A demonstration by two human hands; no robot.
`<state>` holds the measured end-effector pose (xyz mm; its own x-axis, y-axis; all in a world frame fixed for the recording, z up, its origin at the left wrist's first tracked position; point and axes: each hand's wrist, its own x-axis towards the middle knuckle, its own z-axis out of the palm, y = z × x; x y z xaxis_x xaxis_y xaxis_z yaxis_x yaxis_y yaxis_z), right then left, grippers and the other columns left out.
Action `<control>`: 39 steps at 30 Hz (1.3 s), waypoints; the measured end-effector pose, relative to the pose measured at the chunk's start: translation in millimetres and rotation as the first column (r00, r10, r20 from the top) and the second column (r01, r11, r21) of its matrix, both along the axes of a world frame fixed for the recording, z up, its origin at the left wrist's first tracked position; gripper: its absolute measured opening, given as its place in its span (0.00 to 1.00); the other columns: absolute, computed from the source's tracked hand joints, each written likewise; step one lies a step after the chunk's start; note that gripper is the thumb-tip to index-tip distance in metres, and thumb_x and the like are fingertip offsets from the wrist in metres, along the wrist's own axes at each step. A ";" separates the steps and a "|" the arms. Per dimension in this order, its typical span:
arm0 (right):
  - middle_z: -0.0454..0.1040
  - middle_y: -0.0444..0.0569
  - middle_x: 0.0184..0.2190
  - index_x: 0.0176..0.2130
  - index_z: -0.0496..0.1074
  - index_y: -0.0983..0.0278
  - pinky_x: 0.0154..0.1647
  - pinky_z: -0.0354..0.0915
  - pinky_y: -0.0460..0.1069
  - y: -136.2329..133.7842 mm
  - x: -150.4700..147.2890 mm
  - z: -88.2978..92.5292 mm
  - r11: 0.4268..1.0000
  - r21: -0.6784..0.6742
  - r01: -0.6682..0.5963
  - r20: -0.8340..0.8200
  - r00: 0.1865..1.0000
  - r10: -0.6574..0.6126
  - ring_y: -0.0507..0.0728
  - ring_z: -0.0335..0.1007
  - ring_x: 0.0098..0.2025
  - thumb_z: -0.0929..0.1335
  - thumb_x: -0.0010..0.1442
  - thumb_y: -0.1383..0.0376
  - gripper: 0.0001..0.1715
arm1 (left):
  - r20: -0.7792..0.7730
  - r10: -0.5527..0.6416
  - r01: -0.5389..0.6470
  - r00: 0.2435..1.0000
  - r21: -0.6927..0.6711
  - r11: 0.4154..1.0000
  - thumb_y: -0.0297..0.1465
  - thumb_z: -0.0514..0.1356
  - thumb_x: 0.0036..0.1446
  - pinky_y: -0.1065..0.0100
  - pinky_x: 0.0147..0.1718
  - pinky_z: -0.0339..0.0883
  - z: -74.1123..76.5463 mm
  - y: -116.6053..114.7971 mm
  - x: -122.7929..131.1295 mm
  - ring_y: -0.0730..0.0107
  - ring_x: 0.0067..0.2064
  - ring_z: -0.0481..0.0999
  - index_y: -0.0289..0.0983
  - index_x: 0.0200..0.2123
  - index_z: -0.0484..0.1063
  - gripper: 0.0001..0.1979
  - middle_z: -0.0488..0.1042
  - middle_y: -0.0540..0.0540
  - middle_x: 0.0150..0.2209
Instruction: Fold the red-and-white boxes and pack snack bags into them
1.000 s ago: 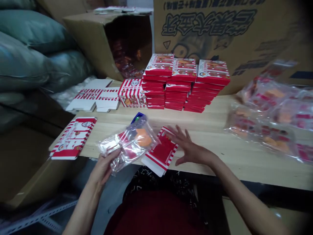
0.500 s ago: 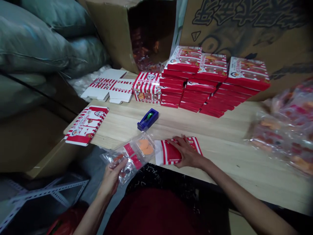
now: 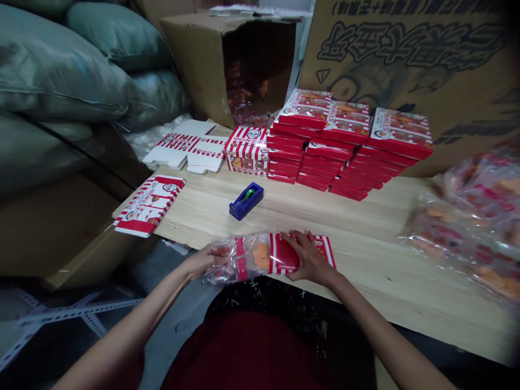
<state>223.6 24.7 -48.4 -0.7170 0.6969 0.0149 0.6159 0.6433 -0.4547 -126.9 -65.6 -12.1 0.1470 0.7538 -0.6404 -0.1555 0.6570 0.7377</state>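
Observation:
My left hand is closed on the left end of a clear plastic packet, in which orange and red pieces show. The packet's other end meets the left end of a red and white striped carton at the table's front edge. Whether its tip is inside or over the carton I cannot tell. My right hand grips the carton from above, fingers across its top and thumb at the near side. A blue tape dispenser with green tape stands just beyond.
Stacked red cartons rise at the back, beside a striped carton. Flat carton blanks lie at left and behind. Filled plastic packets lie at right. An open cardboard box and bulging sacks stand behind.
My left hand has brought the packet up and right, level with the carton, so its end now meets the carton's left end. My right hand stays on the carton.

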 end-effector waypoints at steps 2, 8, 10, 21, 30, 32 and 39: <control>0.58 0.65 0.67 0.74 0.44 0.56 0.73 0.34 0.75 -0.3 1.4 -1.7 1.000 0.006 -0.014 -0.007 1.000 0.014 0.77 0.51 0.72 0.78 0.42 0.60 0.71 | 0.002 -0.100 0.100 0.995 0.009 0.995 0.31 0.76 0.41 0.69 0.30 0.71 -0.8 12.9 -2.1 0.64 0.32 0.80 0.34 0.40 0.81 0.20 0.82 0.43 0.35; 0.57 0.65 0.67 0.74 0.45 0.56 0.73 0.34 0.76 -4.5 3.2 -7.6 1.000 0.022 -0.005 -0.012 1.000 0.005 0.79 0.49 0.72 0.78 0.45 0.58 0.68 | 0.001 -0.175 0.175 0.985 0.035 0.984 0.30 0.76 0.39 0.68 0.30 0.70 -19.6 42.7 15.4 0.64 0.33 0.79 0.33 0.35 0.79 0.18 0.81 0.43 0.34; 0.56 0.65 0.67 0.74 0.45 0.57 0.73 0.33 0.75 -9.1 0.4 -7.9 0.999 0.023 -0.024 -0.017 1.000 0.024 0.78 0.48 0.73 0.78 0.45 0.58 0.68 | 0.002 -0.176 0.176 0.984 0.045 0.983 0.30 0.77 0.37 0.70 0.26 0.67 -26.8 48.5 27.8 0.67 0.29 0.76 0.33 0.34 0.77 0.19 0.79 0.45 0.31; 0.54 0.62 0.66 0.73 0.41 0.52 0.71 0.33 0.79 -22.6 -8.7 9.9 0.963 0.136 0.230 -0.113 0.970 -0.216 0.79 0.52 0.71 0.77 0.47 0.59 0.68 | -0.474 0.290 0.013 0.832 0.538 0.843 0.33 0.68 0.56 0.63 0.40 0.71 4.7 37.2 39.1 0.62 0.38 0.78 0.37 0.50 0.78 0.18 0.81 0.44 0.38; 0.50 0.59 0.67 0.74 0.37 0.49 0.71 0.40 0.80 -46.4 -29.6 44.5 0.913 0.176 0.367 -0.333 0.895 -0.296 0.80 0.50 0.70 0.78 0.46 0.59 0.71 | -0.497 0.192 0.267 0.846 0.709 0.653 0.30 0.57 0.67 0.58 0.51 0.71 67.2 27.1 111.1 0.55 0.48 0.81 0.40 0.53 0.81 0.16 0.82 0.40 0.49; 0.50 0.60 0.66 0.74 0.38 0.51 0.70 0.47 0.77 -49.5 -28.9 48.1 0.895 0.158 0.417 -0.375 0.864 -0.336 0.78 0.52 0.69 0.77 0.48 0.59 0.69 | -0.526 0.070 0.400 0.848 0.720 0.567 0.29 0.53 0.70 0.57 0.53 0.70 75.2 31.6 119.5 0.56 0.50 0.80 0.41 0.56 0.79 0.19 0.81 0.39 0.51; 0.47 0.62 0.66 0.74 0.33 0.56 0.67 0.56 0.73 -64.4 -30.6 61.4 0.713 0.049 0.699 -0.582 0.600 -0.548 0.77 0.50 0.68 0.77 0.51 0.53 0.70 | -0.578 0.246 0.473 0.778 0.797 0.375 0.29 0.65 0.61 0.44 0.71 0.42 95.6 38.5 136.9 0.45 0.73 0.51 0.46 0.68 0.65 0.33 0.60 0.42 0.72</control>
